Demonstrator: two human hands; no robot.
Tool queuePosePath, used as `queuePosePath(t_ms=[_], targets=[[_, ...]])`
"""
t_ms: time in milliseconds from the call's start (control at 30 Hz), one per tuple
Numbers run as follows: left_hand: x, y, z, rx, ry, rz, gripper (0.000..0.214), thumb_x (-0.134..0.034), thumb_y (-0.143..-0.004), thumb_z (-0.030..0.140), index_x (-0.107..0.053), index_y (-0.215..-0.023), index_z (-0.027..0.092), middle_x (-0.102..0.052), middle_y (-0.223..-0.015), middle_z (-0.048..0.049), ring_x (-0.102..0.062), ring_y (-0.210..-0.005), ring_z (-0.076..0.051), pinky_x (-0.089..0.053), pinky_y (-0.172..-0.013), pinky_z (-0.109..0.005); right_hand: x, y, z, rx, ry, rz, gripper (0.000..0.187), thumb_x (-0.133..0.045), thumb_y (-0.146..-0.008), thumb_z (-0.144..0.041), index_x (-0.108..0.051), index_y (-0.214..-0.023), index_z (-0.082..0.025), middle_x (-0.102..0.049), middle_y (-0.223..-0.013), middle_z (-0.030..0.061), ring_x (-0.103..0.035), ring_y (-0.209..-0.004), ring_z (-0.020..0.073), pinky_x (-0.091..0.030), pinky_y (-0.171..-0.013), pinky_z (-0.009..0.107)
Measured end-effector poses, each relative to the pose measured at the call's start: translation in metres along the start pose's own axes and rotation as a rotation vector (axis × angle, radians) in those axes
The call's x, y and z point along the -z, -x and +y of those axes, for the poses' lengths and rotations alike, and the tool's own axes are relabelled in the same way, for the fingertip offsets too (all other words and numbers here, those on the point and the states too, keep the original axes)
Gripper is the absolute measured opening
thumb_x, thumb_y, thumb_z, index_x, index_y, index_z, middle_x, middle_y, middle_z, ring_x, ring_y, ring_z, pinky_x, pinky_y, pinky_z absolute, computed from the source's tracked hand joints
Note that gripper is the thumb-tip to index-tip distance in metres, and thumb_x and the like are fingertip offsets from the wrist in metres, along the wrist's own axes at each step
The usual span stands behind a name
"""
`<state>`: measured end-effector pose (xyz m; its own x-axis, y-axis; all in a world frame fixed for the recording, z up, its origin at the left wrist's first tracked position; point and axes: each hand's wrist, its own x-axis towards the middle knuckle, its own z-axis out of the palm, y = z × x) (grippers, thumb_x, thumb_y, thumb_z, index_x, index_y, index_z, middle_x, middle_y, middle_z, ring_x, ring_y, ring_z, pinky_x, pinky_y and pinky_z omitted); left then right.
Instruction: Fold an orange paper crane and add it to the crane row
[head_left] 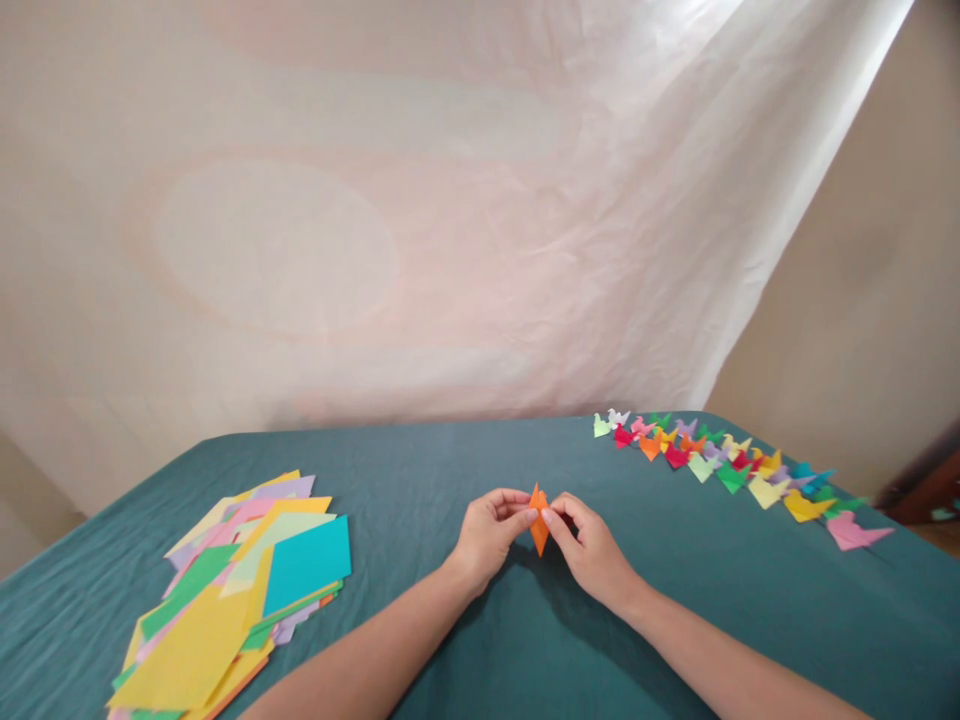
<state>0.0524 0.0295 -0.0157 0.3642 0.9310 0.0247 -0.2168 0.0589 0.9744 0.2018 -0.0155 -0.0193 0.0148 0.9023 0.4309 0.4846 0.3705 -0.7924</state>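
Left hand [482, 532], right hand [598, 556] angled inward | fingers [519, 522] pinch folded orange paper [539, 537] | surface [420, 470] near edge cropped, some fingertips hidden

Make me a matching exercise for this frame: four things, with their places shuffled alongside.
1. Small folded orange paper piece
2. Loose pile of multicoloured flat paper sheets
3. Small multicoloured folded-paper birds
4. Pale, creased hanging sheet

A. Right part of the green cloth-covered table
B. Beyond the table's far edge
C. Between left hand and right hand
D. Table's left part

Pairs: 1-C, 2-D, 3-A, 4-B
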Motion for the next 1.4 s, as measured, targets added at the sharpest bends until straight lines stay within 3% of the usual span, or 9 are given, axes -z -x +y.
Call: queuePosePath(t_ms=[267, 533, 933, 1100, 1200, 1300, 1400], targets=[[0.002, 0.000, -0.002, 0.021, -0.135, -0.080, 0.043, -0.076, -0.062, 0.034, -0.058, -0.094, 0.013, -0.065, -0.068, -0.0024, -0.060, -0.060, -0.013, -0.042, -0.060, -0.022, 0.000, -0.001, 0.005, -0.005, 0.003, 0.055, 0.030, -0.042, -0.089, -0.040, -0.055, -0.074, -0.018, -0.054, -0.069, 0.0009, -0.050, -0.064, 0.0151, -0.041, -0.060, 0.026], [0.002, 0.002, -0.003, -0.050, -0.243, -0.119, 0.042, -0.069, -0.069, 0.028, -0.051, -0.105, 0.015, -0.060, -0.064, 0.0022, -0.054, -0.056, -0.010, -0.038, -0.055, -0.021, 0.000, -0.001, 0.001, -0.045, -0.032, 0.063, 0.029, -0.043, -0.089, -0.040, -0.055, -0.075, -0.018, -0.054, -0.070, 0.0009, -0.050, -0.065, 0.0155, -0.040, -0.060, 0.026], [-0.001, 0.008, 0.001, -0.126, -0.402, -0.197, 0.050, -0.063, -0.072, 0.018, -0.044, -0.118, 0.016, -0.058, -0.063, 0.0044, -0.053, -0.057, -0.010, -0.039, -0.058, -0.021, 0.002, -0.002, 0.003, -0.123, -0.093, 0.086, 0.032, -0.044, -0.087, -0.045, -0.055, -0.075, -0.018, -0.052, -0.066, -0.0010, -0.049, -0.060, 0.0147, -0.039, -0.057, 0.025], [0.009, 0.000, 0.000, -0.098, -0.425, -0.292, 0.056, -0.052, -0.083, 0.023, -0.028, -0.132, 0.014, -0.064, -0.072, -0.0008, -0.061, -0.068, -0.014, -0.045, -0.066, -0.025, 0.002, -0.004, 0.013, -0.155, -0.063, 0.055, 0.035, -0.043, -0.087, -0.047, -0.056, -0.073, -0.017, -0.053, -0.064, -0.0001, -0.049, -0.060, 0.0153, -0.038, -0.056, 0.026], [0.019, -0.005, 0.006, -0.211, -0.594, -0.217, 0.042, -0.045, -0.087, 0.022, -0.036, -0.128, 0.016, -0.064, -0.085, -0.0039, -0.060, -0.078, -0.015, -0.046, -0.074, -0.029, 0.002, -0.007, 0.019, -0.154, -0.004, 0.018, 0.034, -0.044, -0.086, -0.044, -0.056, -0.069, -0.017, -0.053, -0.064, 0.0003, -0.049, -0.060, 0.0155, -0.038, -0.057, 0.026], [0.028, -0.007, 0.015, -0.373, -0.824, -0.140, 0.034, -0.051, -0.081, 0.015, -0.050, -0.115, 0.019, -0.061, -0.101, -0.0056, -0.057, -0.088, -0.016, -0.045, -0.079, -0.030, 0.001, -0.008, 0.023, -0.091, 0.083, -0.013, 0.029, -0.049, -0.084, -0.038, -0.057, -0.064, -0.018, -0.058, -0.074, 0.0027, -0.053, -0.072, 0.0178, -0.040, -0.069, 0.030], [0.031, -0.006, 0.022, -0.505, -0.951, -0.211, 0.027, -0.051, -0.079, 0.009, -0.059, -0.102, 0.020, -0.058, -0.103, -0.0046, -0.054, -0.096, -0.017, -0.042, -0.087, -0.030, -0.002, -0.008, 0.025, -0.050, 0.218, -0.039, 0.025, -0.051, -0.083, -0.032, -0.060, -0.064, -0.020, -0.061, -0.084, 0.0044, -0.054, -0.084, 0.0202, -0.038, -0.079, 0.034]])
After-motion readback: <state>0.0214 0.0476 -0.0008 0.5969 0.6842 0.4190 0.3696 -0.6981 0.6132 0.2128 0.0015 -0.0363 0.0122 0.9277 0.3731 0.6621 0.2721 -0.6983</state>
